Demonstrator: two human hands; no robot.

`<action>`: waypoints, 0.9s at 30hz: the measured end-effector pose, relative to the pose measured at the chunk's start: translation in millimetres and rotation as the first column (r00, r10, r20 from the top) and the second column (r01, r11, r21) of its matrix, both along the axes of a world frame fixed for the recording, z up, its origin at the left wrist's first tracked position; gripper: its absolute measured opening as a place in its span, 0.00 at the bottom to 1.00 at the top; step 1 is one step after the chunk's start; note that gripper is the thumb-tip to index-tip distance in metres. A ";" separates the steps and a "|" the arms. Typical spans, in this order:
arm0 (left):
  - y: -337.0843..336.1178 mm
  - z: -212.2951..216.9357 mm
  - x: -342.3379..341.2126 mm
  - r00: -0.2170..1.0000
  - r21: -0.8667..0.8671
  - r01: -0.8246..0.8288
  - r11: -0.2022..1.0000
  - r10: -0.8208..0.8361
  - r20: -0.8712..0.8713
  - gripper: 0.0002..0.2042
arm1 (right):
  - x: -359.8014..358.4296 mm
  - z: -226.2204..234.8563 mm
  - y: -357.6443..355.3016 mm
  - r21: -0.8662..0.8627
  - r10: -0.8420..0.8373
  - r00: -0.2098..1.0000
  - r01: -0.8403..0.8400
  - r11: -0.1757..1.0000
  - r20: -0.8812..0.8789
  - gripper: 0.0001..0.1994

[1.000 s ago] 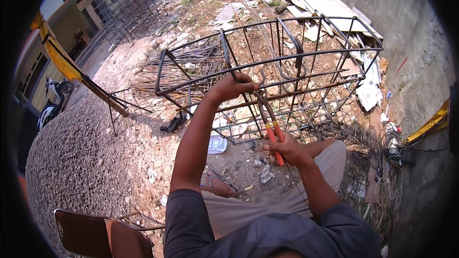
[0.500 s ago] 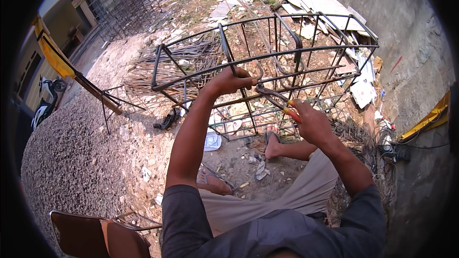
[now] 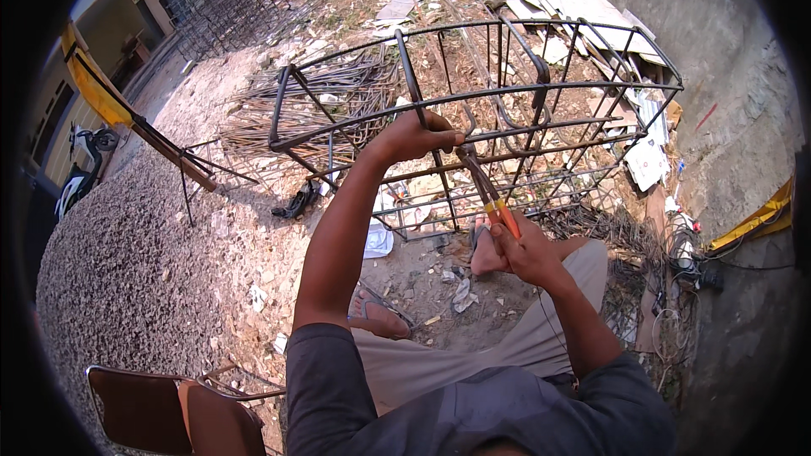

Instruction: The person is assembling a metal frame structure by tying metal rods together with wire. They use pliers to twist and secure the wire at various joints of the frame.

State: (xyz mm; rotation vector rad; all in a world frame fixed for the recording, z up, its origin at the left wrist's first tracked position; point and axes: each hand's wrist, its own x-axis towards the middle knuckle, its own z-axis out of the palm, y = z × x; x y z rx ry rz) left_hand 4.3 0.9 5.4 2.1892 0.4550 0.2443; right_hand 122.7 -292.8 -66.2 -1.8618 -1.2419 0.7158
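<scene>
A cage of dark steel rebar (image 3: 541, 95) spans the space in front of me, made of long bars and bent stirrups. My left hand (image 3: 414, 140) is closed round a bar at the cage's near side, thumb and fingertips at a bar joint. My right hand (image 3: 530, 252) grips pincers (image 3: 483, 182) by their orange and yellow handles. Their jaws meet the joint beside my left fingertips; any tie wire between them is too small to make out. A thin dark strand (image 3: 551, 317) hangs below my right hand.
Cut rebar (image 3: 317, 110) lies in a pile behind the cage. Gravel (image 3: 135, 287) is heaped at left, above a brown chair (image 3: 135, 409). A concrete wall (image 3: 718, 76) stands at right, with scrap boards (image 3: 583, 13) along it. Wire bundles (image 3: 625, 241) lie right of my feet.
My right hand has swung down and toward me, turning the pincers steeper, with their handles closer together. My left hand stays at the joint. The cage appears slightly farther right in view.
</scene>
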 end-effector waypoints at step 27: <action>2.6 -2.4 0.8 1.000 -0.011 0.021 1.000 -0.021 0.010 0.22 | -25.1 -36.6 23.6 -0.053 0.039 0.938 -0.061 0.997 -0.345 0.21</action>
